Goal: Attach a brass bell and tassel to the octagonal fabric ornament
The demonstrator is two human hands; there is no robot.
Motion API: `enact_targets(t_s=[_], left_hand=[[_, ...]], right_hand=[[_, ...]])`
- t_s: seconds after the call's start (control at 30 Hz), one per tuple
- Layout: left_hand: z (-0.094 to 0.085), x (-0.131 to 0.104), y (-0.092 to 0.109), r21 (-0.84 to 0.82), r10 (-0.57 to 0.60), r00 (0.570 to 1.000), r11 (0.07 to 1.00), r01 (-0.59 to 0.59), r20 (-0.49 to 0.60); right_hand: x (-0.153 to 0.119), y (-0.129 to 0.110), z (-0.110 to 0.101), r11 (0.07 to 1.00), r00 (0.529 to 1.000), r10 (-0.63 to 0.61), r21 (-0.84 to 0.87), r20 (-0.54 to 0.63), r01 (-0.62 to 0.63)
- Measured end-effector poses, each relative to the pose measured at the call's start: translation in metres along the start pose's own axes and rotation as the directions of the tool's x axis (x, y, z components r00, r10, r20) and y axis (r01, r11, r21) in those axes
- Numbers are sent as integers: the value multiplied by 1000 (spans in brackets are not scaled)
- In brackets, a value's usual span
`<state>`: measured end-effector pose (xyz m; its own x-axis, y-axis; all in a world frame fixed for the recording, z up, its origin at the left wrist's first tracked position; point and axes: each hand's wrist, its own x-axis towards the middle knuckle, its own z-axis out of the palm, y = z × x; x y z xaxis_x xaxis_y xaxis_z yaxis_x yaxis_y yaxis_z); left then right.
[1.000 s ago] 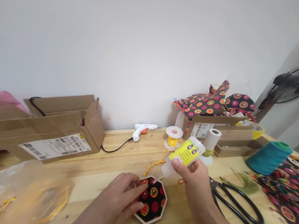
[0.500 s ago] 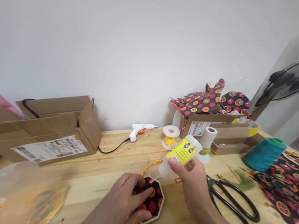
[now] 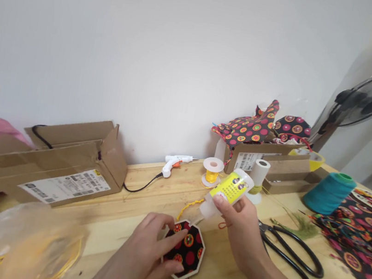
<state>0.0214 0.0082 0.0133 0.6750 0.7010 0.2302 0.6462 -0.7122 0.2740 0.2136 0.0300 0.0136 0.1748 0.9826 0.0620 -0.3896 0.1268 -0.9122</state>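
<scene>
Glue bottle (image 3: pixel 228 190): clamped in right hand (image 3: pixel 241 229), tipped nozzle-down, tip just above top edge of hexagon piece (image 3: pixel 186 250); yellow label faces camera.
Right hand: fingers wrapped shut round bottle's lower half, thumb on label.
Left hand (image 3: pixel 146 255): fingers spread flat, pressing left side of hexagon piece onto bench (image 3: pixel 150 190); grips nothing, just pins it.
Hexagon piece: black fabric with red and yellow dots, white rim showing, lies flat near front of bench between both hands; yellow cord (image 3: pixel 190 205) curls out from its top edge.
Step, judged: gluing along top edge where cord meets piece; nozzle close, whether it touches cannot be told, no glue bead visible.
Next move calls for: steady squeeze with tip kept on the rim, left hand keeping piece from sliding.
Right of hands: black scissors (image 3: pixel 290 257), shut, flat on bench; teal thread cone (image 3: pixel 329 192) behind them, patterned fabric (image 3: pixel 359 244) at the edge.
Behind: yellow spool (image 3: pixel 212 170), white roll (image 3: pixel 258 173), glue gun (image 3: pixel 175 162) with cord, small box (image 3: pixel 267 157) holding fabric scraps.
Left: open cardboard box (image 3: pixel 63 163), clear plastic bag (image 3: pixel 16 244) in foreground, blurred.
Far right: fan (image 3: pixel 366 103).
</scene>
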Motion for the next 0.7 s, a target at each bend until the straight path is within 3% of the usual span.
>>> enact_targets(t_s=[0.17,0.3,0.43,0.57,0.7], left_hand=[[-22,-13,0,-14,-135,988,991,134,-81],[-23,-24,1,-49,-171,977,985,166,-130],[-20,-29,5,-130,-237,960,967,219,-147],[-25,-28,12,-199,-274,958,947,253,-83],[-31,-21,20,-225,-273,961,940,257,-44]], right_hand=[[3,3,-4,999,999,26,17,29,-27],[2,3,-3,995,994,94,14,48,-95],[3,-8,-2,959,988,110,251,107,-134],[7,-23,-8,848,976,147,488,161,-208],[7,-36,-18,736,934,113,603,338,-307]])
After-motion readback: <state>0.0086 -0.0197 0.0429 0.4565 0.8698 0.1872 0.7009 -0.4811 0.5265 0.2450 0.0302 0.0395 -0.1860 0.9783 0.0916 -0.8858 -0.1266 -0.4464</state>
